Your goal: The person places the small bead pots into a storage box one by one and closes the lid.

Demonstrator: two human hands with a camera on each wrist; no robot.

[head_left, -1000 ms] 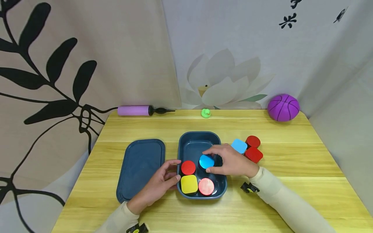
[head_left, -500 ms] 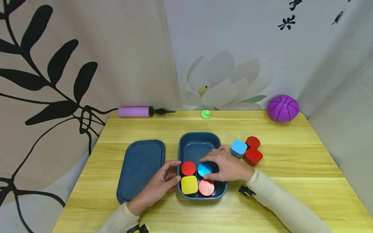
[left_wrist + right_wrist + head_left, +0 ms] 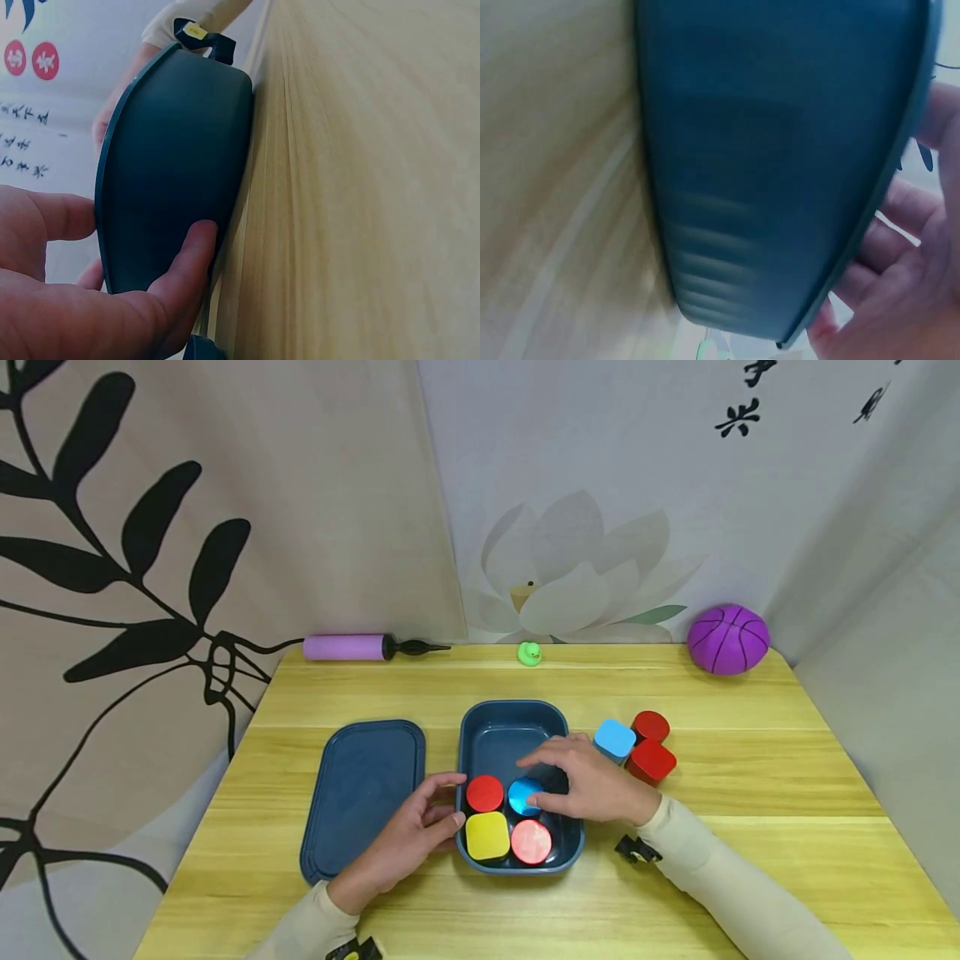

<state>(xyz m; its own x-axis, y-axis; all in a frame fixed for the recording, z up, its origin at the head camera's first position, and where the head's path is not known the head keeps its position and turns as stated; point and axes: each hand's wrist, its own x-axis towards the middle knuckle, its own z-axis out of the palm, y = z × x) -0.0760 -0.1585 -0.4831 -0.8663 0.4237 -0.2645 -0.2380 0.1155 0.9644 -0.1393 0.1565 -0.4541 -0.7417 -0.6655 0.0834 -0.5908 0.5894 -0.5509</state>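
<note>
A dark blue rectangular box [image 3: 513, 735] sits in the middle of the table. Its near half holds a red round block [image 3: 484, 793], a yellow square block [image 3: 487, 836], a glossy pinkish-red round block [image 3: 531, 842] and a blue round block [image 3: 522, 795]. Over the blue round block is my right hand [image 3: 600, 783], thumb overlapping its top and index finger lifted away from it. My left hand [image 3: 401, 839] touches the box's left side. In the left wrist view, its fingers [image 3: 196, 244] lie against the outer wall and at the rim, not wrapped round it.
The matching blue lid [image 3: 367, 793] lies left of the box. Right of it sit a light blue square block [image 3: 615, 738], a red round block [image 3: 651, 725] and a red square block [image 3: 652, 761]. A purple pump [image 3: 345, 647], green duck [image 3: 529, 653] and purple ball [image 3: 728, 640] line the back edge.
My right hand has moved the blue round block down and left beside the red round one, then spread its fingers off it. My left hand has stayed at the box.
</note>
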